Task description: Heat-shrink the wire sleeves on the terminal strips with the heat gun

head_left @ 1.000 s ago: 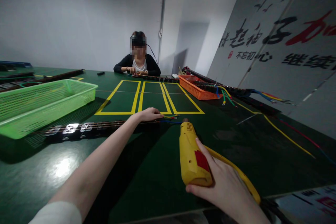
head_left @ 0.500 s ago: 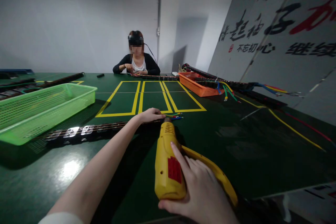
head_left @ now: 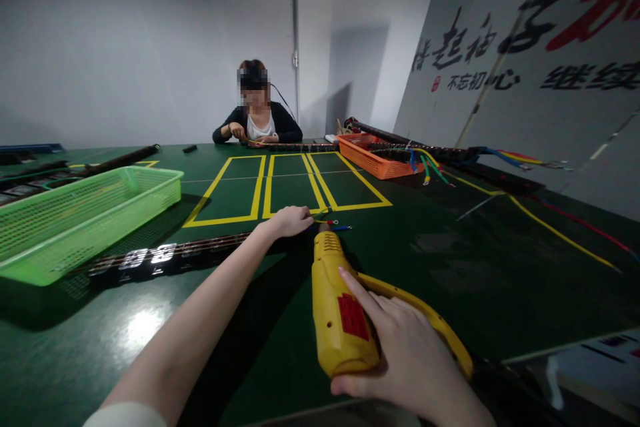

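Note:
My right hand (head_left: 405, 347) is wrapped round a yellow heat gun (head_left: 337, 310) with a red label, one finger stretched along its body. The gun's nozzle points away from me, close to several thin wires (head_left: 330, 221) with ring terminals. My left hand (head_left: 291, 221) is closed on these wires, just left of the nozzle. From there a dark cable chain (head_left: 165, 255) with wires in it runs left along the table.
On the green table (head_left: 450, 320) are a green basket (head_left: 95, 213) at left, an orange basket (head_left: 380, 163) at back right, and other cable chains with coloured wires (head_left: 520, 159). Yellow tape marks rectangles. A person (head_left: 257, 120) sits across, hands on a chain.
The heat gun and my right hand have moved slightly right. The wire ends at my left hand have shifted a little, and the view has tilted slightly.

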Available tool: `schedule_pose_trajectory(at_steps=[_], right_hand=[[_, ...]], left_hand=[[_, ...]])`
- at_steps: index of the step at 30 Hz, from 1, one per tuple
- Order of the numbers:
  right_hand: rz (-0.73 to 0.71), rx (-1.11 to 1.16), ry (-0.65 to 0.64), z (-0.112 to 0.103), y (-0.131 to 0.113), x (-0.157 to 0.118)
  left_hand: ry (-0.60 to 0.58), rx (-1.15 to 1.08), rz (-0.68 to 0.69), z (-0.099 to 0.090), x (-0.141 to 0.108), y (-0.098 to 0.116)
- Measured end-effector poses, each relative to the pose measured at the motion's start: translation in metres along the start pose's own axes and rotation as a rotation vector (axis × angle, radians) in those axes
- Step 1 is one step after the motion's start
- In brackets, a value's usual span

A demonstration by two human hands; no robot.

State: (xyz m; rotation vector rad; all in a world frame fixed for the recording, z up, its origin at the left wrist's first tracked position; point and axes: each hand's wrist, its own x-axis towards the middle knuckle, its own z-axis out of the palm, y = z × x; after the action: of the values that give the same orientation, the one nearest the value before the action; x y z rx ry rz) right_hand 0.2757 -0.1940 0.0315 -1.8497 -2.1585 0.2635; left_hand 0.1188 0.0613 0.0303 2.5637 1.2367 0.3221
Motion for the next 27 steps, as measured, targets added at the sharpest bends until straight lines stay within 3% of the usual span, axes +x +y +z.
schedule_pose_trajectory(at_steps=[5, 8, 11, 15, 19, 27], right_hand=[[0.011, -0.027, -0.003, -0.01, 0.02, -0.006], [0.02, -0.07, 0.012, -0.012, 0.028, -0.007], [0.012, -0.111, 0.046, -0.01, 0.033, -0.008], [-0.021, -0.141, 0.136, -0.003, 0.032, -0.01], [-0.005, -0.162, 0.203, 0.007, 0.022, -0.012], [-0.074, -0.046, 0.102, 0.019, -0.014, -0.006]], left_hand=[[-0.094, -0.216, -0.003, 0.003, 0.005, -0.008], [-0.123, -0.479, -0.004, 0.001, 0.004, -0.013], [-0.123, -0.757, 0.025, 0.002, 0.003, -0.017], [-0.132, -0.957, 0.016, 0.004, 0.003, -0.02], [-0.143, -1.046, -0.042, 0.003, 0.003, -0.019], [-0.137, -1.029, -0.017, 0.005, 0.006, -0.02]])
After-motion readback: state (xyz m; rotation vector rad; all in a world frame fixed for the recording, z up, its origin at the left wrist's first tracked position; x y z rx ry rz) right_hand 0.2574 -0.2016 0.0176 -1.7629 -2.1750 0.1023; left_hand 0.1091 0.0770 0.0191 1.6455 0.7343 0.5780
